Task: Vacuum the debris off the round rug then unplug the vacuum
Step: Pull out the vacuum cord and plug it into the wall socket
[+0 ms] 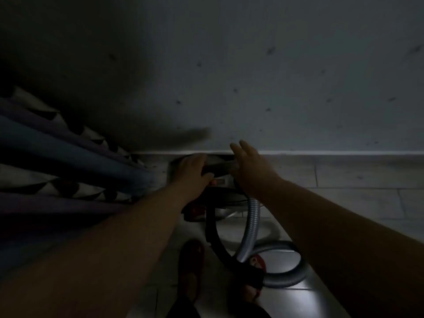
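At the foot of the wall (275, 76), far from the viewer and just right of the hanging curtain (68, 152), the vacuum (220, 198) sits on the tiled floor (344, 203) with its dark handle (218, 168) lying left to right, parallel to the wall. Both arms reach forward and down to it. The left hand (193, 172) is on the left end of the handle, fingers curled over the bar and gripping it. The right hand (250, 171) lies over the right end with its fingers straight and pointing at the wall, holding nothing (the dim light hides whether the palm actually touches). Both hands are about equally near the bar, but only the left has a hold.

The grey hose (253, 216) runs from the body toward the viewer and loops on the floor beside a foot in a red sandal (191, 267). Neither the round rug nor any plug, cord or socket shows here, so the direction to the outlet cannot be told. I judge the vacuum is being handled by its bar, perhaps to shift it.
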### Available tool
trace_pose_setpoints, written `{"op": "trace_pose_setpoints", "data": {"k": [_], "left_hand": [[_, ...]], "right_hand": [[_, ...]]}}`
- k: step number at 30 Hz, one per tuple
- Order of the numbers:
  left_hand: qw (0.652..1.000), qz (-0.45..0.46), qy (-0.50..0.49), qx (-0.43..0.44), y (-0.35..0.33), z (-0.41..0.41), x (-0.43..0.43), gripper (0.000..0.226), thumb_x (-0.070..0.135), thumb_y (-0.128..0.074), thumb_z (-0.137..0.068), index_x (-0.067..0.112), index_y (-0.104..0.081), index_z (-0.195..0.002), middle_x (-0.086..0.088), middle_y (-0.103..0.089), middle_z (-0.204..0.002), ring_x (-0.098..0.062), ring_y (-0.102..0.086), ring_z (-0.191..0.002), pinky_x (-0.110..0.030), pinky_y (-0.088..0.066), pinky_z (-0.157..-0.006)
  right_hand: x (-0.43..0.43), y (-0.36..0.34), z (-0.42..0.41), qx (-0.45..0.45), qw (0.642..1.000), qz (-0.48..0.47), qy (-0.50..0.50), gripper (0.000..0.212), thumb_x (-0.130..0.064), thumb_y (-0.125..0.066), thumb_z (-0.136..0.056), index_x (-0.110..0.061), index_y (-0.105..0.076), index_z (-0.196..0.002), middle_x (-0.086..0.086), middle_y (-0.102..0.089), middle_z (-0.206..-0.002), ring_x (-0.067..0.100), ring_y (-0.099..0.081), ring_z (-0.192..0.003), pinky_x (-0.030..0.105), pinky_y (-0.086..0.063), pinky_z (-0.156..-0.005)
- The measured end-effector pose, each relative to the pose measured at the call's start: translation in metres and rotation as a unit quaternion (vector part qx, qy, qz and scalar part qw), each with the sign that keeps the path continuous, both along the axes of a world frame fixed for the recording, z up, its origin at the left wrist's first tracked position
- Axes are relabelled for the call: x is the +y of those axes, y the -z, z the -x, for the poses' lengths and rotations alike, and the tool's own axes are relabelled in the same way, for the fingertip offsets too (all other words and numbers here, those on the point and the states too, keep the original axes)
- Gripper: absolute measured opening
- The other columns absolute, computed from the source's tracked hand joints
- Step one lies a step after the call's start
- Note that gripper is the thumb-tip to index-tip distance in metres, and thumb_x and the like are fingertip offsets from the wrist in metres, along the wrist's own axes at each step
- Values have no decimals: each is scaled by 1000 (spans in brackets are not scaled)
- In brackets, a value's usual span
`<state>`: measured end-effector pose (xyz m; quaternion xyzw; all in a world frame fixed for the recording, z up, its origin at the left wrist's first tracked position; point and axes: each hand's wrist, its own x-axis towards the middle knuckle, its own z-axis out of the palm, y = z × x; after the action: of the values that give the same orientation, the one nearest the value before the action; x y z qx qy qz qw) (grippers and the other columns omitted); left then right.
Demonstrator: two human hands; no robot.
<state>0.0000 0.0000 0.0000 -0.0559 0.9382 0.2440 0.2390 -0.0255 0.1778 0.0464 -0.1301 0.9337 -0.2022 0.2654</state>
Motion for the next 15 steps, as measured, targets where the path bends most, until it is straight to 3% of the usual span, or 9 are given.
{"op": "trace_pose_setpoints", "data": {"k": [4,10,15], "left_hand": [[996,15,42,-72,75,3,-5,75,39,-58,-87,18,-21,-149,-9,-20,-154,-30,-20,-140,-39,-21,-116],[988,10,78,-135,151,13,-8,81,31,-63,-87,15,-14,-150,-8,-14,-156,-30,-15,-143,-35,-17,-118],[981,10,109,-158,187,24,-5,85,28,-65,-86,15,-11,-151,-9,-12,-157,-30,-13,-143,-37,-18,-118]], "right_hand": [[9,67,-3,-38,997,-72,14,73,-30,-54,-95,-26,-13,-156,6,-5,-164,28,-10,-150,48,-20,-118],[14,143,-1,-67,981,-179,-25,78,-36,-52,-97,-28,-2,-156,7,2,-164,31,1,-150,54,-21,-116],[7,172,9,-95,967,-235,-36,69,-31,-50,-97,-27,-12,-155,8,-16,-158,39,-26,-140,49,-41,-98]]}}
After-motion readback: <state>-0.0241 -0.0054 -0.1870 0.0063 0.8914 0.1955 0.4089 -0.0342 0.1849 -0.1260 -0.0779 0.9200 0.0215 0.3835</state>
